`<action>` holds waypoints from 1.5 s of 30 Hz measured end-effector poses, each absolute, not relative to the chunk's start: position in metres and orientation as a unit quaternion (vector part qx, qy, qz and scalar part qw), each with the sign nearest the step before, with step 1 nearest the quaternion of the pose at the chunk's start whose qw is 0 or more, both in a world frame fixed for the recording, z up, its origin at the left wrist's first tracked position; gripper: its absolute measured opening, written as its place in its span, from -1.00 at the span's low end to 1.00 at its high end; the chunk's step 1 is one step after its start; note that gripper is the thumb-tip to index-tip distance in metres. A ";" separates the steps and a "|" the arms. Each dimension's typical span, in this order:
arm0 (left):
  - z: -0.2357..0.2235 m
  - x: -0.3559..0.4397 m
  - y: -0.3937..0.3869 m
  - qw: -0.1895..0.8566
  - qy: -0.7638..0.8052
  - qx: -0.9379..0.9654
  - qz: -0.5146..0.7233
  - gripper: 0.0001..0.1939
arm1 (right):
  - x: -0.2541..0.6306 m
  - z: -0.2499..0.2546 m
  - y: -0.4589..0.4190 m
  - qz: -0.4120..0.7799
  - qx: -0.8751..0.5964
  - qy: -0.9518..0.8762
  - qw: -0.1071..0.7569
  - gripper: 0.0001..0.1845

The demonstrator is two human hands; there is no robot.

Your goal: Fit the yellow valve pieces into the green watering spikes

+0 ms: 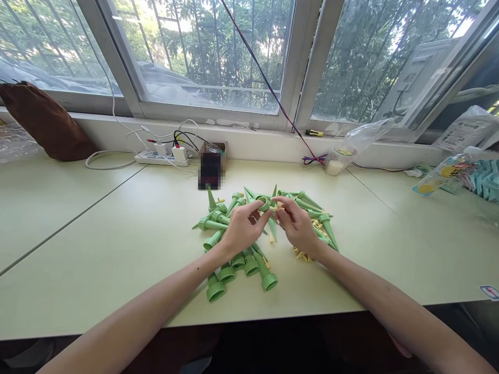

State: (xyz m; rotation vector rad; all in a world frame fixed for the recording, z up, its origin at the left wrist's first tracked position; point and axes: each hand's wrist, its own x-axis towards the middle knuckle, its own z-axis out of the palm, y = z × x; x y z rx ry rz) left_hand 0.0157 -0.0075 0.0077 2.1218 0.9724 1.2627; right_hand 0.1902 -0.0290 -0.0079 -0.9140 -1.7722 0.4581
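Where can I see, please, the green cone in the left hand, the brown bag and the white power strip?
Green cone (264, 203): head view, on its wide open end.
Brown bag (49, 123): head view, middle of its side.
White power strip (161, 160): head view, on its long body.

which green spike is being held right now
The green spike pinched by its wide, open end in the left hand; the others lie loose on the table.
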 end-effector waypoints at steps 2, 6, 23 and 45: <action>0.007 0.016 -0.007 0.249 0.352 0.777 0.459 -0.70 | 0.190 -0.009 -0.028 0.205 -0.382 -0.729 0.530 -0.80; 0.006 0.017 -0.008 0.246 0.345 0.791 0.441 -0.70 | 0.191 -0.013 -0.027 0.222 -0.386 -0.709 0.548 -0.89; 0.004 0.017 -0.007 0.199 0.345 0.810 0.431 -0.72 | 0.190 -0.015 -0.026 0.210 -0.395 -0.706 0.549 -0.88; 0.003 0.016 -0.008 0.210 0.347 0.818 0.408 -0.71 | 0.192 -0.015 -0.028 0.203 -0.382 -0.718 0.545 -0.88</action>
